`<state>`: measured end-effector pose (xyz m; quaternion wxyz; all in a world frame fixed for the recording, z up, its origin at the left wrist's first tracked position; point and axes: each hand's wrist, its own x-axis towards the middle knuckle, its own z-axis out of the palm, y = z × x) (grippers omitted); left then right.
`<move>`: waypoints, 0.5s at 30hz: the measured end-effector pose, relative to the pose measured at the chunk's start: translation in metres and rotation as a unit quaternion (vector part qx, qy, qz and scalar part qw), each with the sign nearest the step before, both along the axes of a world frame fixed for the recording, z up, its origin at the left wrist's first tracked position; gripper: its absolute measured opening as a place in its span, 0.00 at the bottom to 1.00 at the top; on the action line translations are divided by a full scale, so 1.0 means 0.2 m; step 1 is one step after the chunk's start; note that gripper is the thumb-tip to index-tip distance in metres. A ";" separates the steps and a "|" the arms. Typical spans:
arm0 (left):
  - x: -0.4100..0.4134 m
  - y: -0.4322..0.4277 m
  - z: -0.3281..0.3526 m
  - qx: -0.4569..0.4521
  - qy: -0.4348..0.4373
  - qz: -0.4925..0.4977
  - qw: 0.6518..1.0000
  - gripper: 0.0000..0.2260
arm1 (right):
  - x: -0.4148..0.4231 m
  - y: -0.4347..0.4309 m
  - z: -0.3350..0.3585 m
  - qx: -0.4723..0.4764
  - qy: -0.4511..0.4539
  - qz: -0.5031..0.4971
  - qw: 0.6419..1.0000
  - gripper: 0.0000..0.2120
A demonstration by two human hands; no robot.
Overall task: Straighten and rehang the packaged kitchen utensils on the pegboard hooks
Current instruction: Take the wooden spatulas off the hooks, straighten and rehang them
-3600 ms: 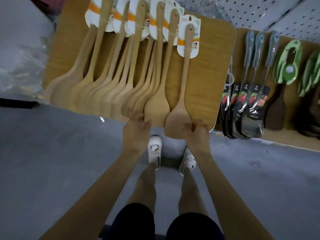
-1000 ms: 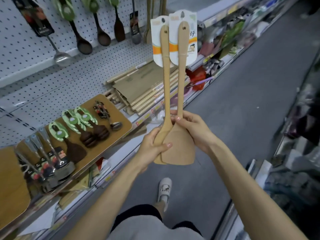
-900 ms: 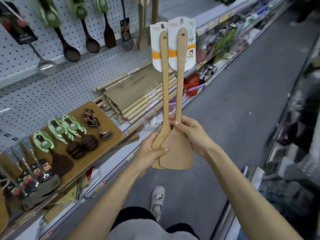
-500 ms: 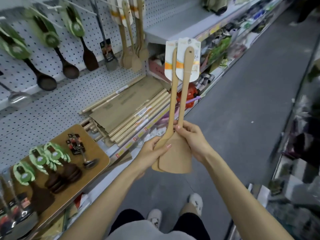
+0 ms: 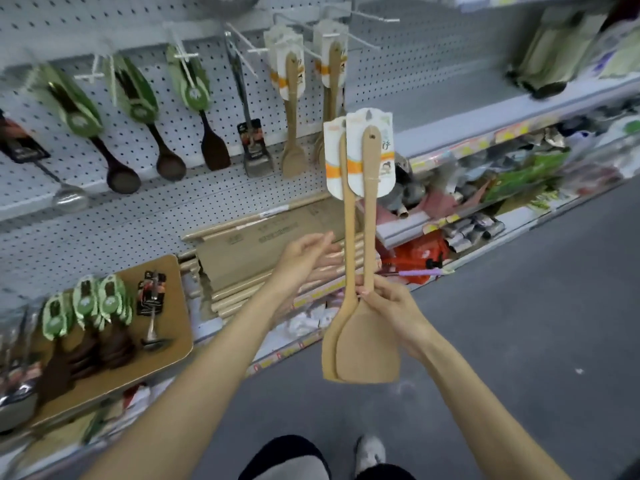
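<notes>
On the pegboard (image 5: 52, 32) at left, ladles (image 5: 119, 174) and carded spoons (image 5: 292, 109) hang from hooks. In front, the left hand (image 5: 306, 254) is spread, fingers straight, just beside two spatulas (image 5: 367, 348). These stand upright over the aisle, pinched at their necks by the right hand (image 5: 393, 308).

Two wooden spatulas (image 5: 367, 348), overlapped, upright, blades down, white-and-orange header cards (image 5: 385, 168) uppermost, held before the pegboard (image 5: 207, 202); matching carded spatulas (image 5: 292, 109) hang there.

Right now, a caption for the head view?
Two carded wooden spatulas held upright in the right hand before the pegboard; left hand open alongside.
</notes>
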<state>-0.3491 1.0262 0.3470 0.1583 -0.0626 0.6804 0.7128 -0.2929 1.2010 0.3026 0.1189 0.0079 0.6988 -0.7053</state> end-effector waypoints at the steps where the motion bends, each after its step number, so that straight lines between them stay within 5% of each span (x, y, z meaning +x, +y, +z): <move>1: -0.04 0.06 0.02 0.002 0.002 0.013 1.000 0.13 | -0.04 0.06 0.01 0.002 -0.002 0.015 1.000 0.09; 15: -0.50 0.36 0.06 -0.038 0.040 0.102 0.993 0.06 | -0.62 0.34 0.01 -0.024 0.025 0.116 0.993 0.08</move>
